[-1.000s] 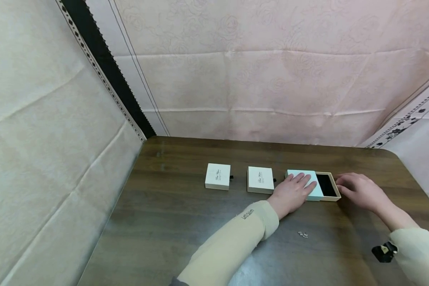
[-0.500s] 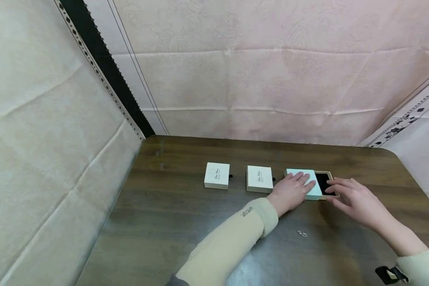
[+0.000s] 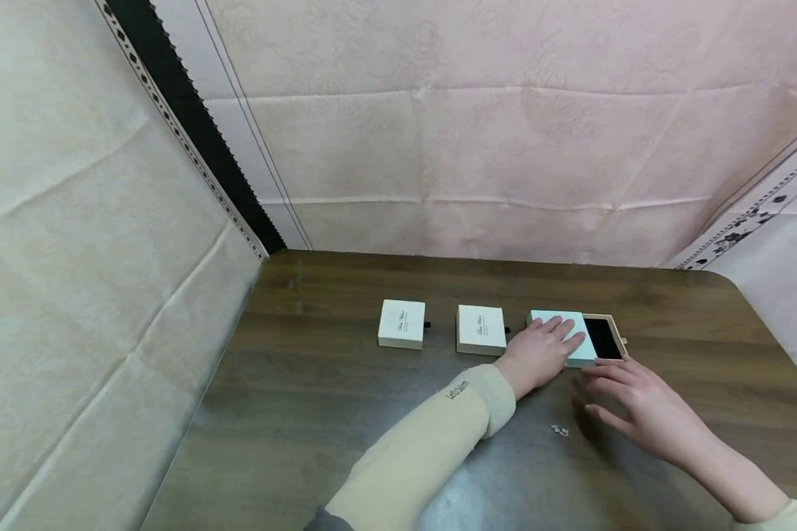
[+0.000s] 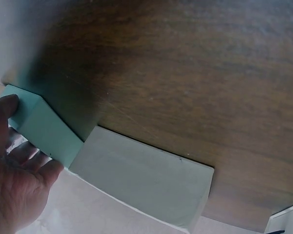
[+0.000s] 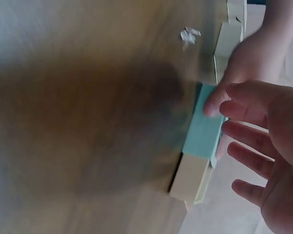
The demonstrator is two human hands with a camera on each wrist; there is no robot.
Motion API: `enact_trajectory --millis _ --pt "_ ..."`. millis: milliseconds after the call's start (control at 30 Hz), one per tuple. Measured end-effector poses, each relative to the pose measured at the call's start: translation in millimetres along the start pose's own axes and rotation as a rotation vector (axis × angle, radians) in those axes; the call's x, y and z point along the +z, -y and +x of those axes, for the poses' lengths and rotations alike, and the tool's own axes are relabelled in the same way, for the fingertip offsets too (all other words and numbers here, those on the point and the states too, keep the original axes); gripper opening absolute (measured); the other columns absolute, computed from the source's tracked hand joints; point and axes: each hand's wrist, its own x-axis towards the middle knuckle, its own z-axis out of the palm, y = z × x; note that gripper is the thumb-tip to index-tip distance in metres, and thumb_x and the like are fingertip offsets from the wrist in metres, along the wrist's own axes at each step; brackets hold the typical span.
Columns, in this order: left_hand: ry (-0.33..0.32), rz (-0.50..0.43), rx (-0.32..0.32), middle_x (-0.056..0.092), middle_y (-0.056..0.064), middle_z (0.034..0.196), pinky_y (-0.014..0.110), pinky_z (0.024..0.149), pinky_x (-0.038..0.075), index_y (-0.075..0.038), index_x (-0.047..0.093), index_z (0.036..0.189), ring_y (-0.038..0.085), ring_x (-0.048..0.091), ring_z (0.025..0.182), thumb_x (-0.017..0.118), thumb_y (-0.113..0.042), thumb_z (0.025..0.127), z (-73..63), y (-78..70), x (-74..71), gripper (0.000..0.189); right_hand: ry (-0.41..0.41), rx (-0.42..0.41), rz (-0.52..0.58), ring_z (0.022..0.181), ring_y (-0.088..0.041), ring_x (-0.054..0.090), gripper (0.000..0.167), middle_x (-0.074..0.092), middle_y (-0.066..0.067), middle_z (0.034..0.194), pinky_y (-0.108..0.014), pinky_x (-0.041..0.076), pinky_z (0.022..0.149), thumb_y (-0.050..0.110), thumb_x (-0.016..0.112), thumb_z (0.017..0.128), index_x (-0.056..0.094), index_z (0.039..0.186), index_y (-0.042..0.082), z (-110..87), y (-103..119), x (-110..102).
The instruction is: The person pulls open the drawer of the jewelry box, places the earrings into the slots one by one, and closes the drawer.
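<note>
My left hand point(image 3: 536, 358) lies over a teal slide-out box point(image 3: 578, 356), fingers spread on its lid and thumb against the front side, gripping the sleeve. From the box's right end a cream drawer point(image 3: 604, 338) with a black lining is pulled partly out. My right hand point(image 3: 644, 405) hovers in front of the drawer, fingers loosely bent and holding nothing. On the table nearer me is a small silvery piece point(image 3: 560, 430), like jewellery; the right wrist view also has this silvery piece point(image 5: 189, 36) to one side.
Two white boxes, a left one point(image 3: 401, 324) and a middle one point(image 3: 481, 330), stand in a row left of the teal box, each with a black tab. The brown wooden table point(image 3: 305, 413) ends at pale patterned cloth point(image 3: 505, 169) behind and at the sides.
My right hand has moved from the drawer's right end, across its opening, toward me and left. The left hand keeps its place on the box; the drawer stays partly out.
</note>
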Motion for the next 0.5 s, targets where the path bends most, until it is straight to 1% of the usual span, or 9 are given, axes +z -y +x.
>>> enact_trajectory --millis 167,267,500 --pt "0.01 -0.004 -0.009 0.023 -0.009 0.177 0.028 0.128 0.028 -0.036 0.024 0.171 0.01 0.022 0.162 0.044 -0.048 0.115 0.3 0.2 -0.4 0.062 0.028 -0.02 0.042 0.109 -0.037 0.068 0.061 0.077 -0.009 0.113 -0.018 0.008 0.128 0.061 0.039 0.111 0.078 0.094 0.018 -2.7 12.0 7.2" --pt "0.015 -0.011 -0.011 0.023 -0.009 0.177 0.028 0.128 0.028 -0.036 0.023 0.171 0.009 0.022 0.162 0.044 -0.049 0.115 0.3 -0.2 -0.6 0.062 0.04 -0.028 0.07 0.109 -0.036 0.067 0.056 0.076 -0.008 0.114 -0.018 0.007 0.128 0.061 0.042 0.11 0.078 0.096 0.02 -5.1 17.3 12.9" --pt "0.012 -0.009 -0.007 0.023 -0.01 0.177 0.028 0.127 0.029 -0.036 0.023 0.171 0.009 0.022 0.162 0.044 -0.049 0.115 0.6 0.0 -1.2 0.062 0.056 -0.055 0.106 0.11 -0.034 0.067 0.052 0.076 -0.006 0.113 -0.02 0.009 0.129 0.057 0.046 0.111 0.077 0.096 0.019 -6.6 27.5 23.9"
